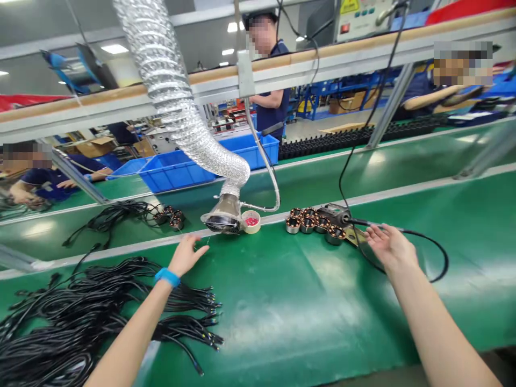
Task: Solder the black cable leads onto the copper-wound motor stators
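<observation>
My left hand (186,255), with a blue band (167,277) at the wrist, hovers over the bench just in front of the fume hood (223,215). Its thumb and fingers are apart, and a thin wire shows near the fingertips. On the right, my right hand (391,247) is turned palm up with loosely bent, parted fingers. It is beside the cable end of a soldering iron (360,222), which rests in its holder (337,214); whether the fingers touch it I cannot tell. Several copper-wound stator coils (308,220) stand left of the holder.
A pile of black cables (88,306) covers the bench at left. A round tub with red contents (251,221) sits beside the hood. More cables (116,215) and coils (176,219) lie beyond the rail. A silver duct (177,102) hangs overhead; blue bins (177,171) and co-workers are behind.
</observation>
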The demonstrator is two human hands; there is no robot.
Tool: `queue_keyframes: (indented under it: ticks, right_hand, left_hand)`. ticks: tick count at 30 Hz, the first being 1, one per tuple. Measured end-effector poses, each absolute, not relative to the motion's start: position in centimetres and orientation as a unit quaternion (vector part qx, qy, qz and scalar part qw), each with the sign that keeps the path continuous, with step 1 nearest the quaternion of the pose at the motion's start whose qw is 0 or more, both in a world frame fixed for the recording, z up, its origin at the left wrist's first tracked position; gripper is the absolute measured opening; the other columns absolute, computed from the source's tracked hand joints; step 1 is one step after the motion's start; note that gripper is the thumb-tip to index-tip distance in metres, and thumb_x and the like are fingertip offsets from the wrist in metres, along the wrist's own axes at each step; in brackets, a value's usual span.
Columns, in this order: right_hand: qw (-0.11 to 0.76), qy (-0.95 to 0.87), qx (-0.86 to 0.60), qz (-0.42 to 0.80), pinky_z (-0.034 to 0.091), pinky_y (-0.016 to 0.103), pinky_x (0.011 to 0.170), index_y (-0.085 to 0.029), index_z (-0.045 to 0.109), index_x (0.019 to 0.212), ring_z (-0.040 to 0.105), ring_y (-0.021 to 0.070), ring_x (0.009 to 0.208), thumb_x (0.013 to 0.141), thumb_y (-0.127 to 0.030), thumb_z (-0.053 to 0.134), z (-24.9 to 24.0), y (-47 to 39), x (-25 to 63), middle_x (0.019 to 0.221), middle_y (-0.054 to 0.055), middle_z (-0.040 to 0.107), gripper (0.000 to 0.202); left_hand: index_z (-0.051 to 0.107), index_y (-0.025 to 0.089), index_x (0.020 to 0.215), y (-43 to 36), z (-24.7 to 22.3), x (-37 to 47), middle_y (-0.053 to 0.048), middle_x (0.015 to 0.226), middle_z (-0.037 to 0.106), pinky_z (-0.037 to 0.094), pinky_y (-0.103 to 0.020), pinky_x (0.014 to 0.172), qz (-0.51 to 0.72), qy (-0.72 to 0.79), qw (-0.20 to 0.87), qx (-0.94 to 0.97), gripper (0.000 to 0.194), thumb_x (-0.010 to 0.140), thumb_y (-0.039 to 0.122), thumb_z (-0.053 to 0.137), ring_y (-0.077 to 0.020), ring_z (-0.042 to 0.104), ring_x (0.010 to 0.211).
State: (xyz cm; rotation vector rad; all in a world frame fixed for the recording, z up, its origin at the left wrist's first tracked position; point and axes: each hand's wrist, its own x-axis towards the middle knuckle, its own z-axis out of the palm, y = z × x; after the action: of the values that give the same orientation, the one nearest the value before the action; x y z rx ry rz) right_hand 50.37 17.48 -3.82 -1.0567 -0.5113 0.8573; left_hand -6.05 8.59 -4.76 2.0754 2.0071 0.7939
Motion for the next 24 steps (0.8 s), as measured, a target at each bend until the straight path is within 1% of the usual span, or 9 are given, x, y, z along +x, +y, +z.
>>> queue_keyframes:
  ticks: [4, 8, 9, 11, 12, 15, 18, 22, 24]
  right_hand:
    - [0.675, -0.218, -0.532, 0.462, 0.048, 0.018, 0.043, -0.020, 0.054, 0.063, 0.050, 0.0075, 0.043, 0.092, -0.009, 0.044, -3.3, 18.6, 49.4, 0.053, 0.000, 0.049, 0.032]
    - [0.637, -0.247, -0.559, 0.469, 0.055, 0.027, 0.045, -0.015, 0.060, 0.078, 0.061, 0.0144, 0.048, 0.088, -0.021, 0.055, -3.2, 17.7, 49.1, 0.060, 0.005, 0.063, 0.014]
    - [0.639, -0.255, -0.565, 0.455, 0.055, 0.028, 0.045, -0.014, 0.061, 0.079, 0.062, 0.0155, 0.049, 0.088, -0.024, 0.058, -3.1, 17.4, 49.4, 0.061, 0.006, 0.064, 0.014]
    - [0.657, -0.271, -0.575, 0.406, 0.055, 0.029, 0.046, -0.012, 0.063, 0.083, 0.062, 0.0157, 0.048, 0.086, -0.031, 0.060, -3.0, 16.7, 49.9, 0.060, 0.006, 0.065, 0.019]
    - [0.669, -0.280, -0.579, 0.373, 0.054, 0.027, 0.045, -0.011, 0.064, 0.086, 0.061, 0.0152, 0.047, 0.086, -0.034, 0.060, -2.8, 16.2, 50.1, 0.059, 0.005, 0.064, 0.023]
    - [0.698, -0.324, -0.585, 0.256, 0.049, 0.022, 0.045, -0.012, 0.065, 0.094, 0.057, 0.0125, 0.048, 0.086, -0.042, 0.058, -2.5, 14.3, 49.3, 0.059, 0.001, 0.062, 0.031]
    - [0.693, -0.408, -0.570, 0.170, 0.049, 0.023, 0.050, -0.016, 0.067, 0.095, 0.058, 0.0133, 0.054, 0.086, -0.045, 0.058, -2.3, 12.0, 45.7, 0.065, 0.001, 0.064, 0.032]
    - [0.628, -0.573, -0.510, 0.133, 0.053, 0.028, 0.069, -0.021, 0.072, 0.088, 0.064, 0.0168, 0.073, 0.086, -0.042, 0.060, -2.9, 9.5, 38.4, 0.084, 0.005, 0.070, 0.024]
    - [0.576, -0.658, -0.466, 0.133, 0.051, 0.026, 0.068, -0.025, 0.074, 0.087, 0.062, 0.0146, 0.067, 0.083, -0.040, 0.065, -3.5, 9.0, 34.8, 0.074, 0.002, 0.068, 0.017]
  left_hand:
    - [0.061, 0.017, 0.066, 11.0, -6.0, -3.5, -0.011, 0.086, 0.062, 0.049, -0.041, 0.083, 0.260, 0.647, 0.113, 0.708, 0.034, 0.084, 0.045, 0.054, -0.0245, 0.061, 0.082]
    - [0.058, 0.019, 0.061, 8.7, -6.2, -2.1, -0.012, 0.099, 0.066, 0.048, -0.038, 0.088, 0.267, 0.577, 0.162, 0.755, 0.041, 0.085, 0.050, 0.049, -0.0254, 0.062, 0.094]
    - [0.058, 0.019, 0.062, 7.9, -6.2, -2.3, -0.011, 0.097, 0.067, 0.049, -0.036, 0.085, 0.261, 0.567, 0.187, 0.759, 0.042, 0.086, 0.052, 0.048, -0.0238, 0.063, 0.090]
    - [0.061, 0.021, 0.074, 6.5, -6.3, -2.9, -0.003, 0.069, 0.064, 0.049, -0.029, 0.065, 0.220, 0.595, 0.244, 0.733, 0.042, 0.089, 0.056, 0.043, -0.0189, 0.059, 0.064]
    - [0.062, 0.021, 0.078, 5.9, -6.3, -3.3, -0.001, 0.064, 0.062, 0.047, -0.028, 0.059, 0.207, 0.609, 0.255, 0.722, 0.043, 0.088, 0.059, 0.043, -0.0181, 0.057, 0.058]
    - [0.061, 0.021, 0.080, 4.6, -6.6, -4.2, -0.001, 0.072, 0.066, 0.046, -0.026, 0.063, 0.247, 0.630, 0.244, 0.694, 0.045, 0.083, 0.065, 0.048, -0.0186, 0.059, 0.066]
    - [0.061, 0.021, 0.084, 3.6, -6.8, -4.4, 0.002, 0.061, 0.056, 0.040, -0.026, 0.057, 0.307, 0.663, 0.231, 0.643, 0.050, 0.080, 0.069, 0.049, -0.0179, 0.054, 0.059]
    - [0.062, 0.018, 0.104, 3.1, -6.8, -4.1, 0.006, 0.053, 0.039, 0.031, -0.024, 0.050, 0.327, 0.680, 0.254, 0.606, 0.060, 0.080, 0.071, 0.046, -0.0148, 0.040, 0.050]
    - [0.061, 0.017, 0.110, 3.1, -7.0, -4.0, 0.008, 0.052, 0.035, 0.029, -0.024, 0.049, 0.331, 0.676, 0.274, 0.599, 0.066, 0.079, 0.074, 0.045, -0.0139, 0.036, 0.048]
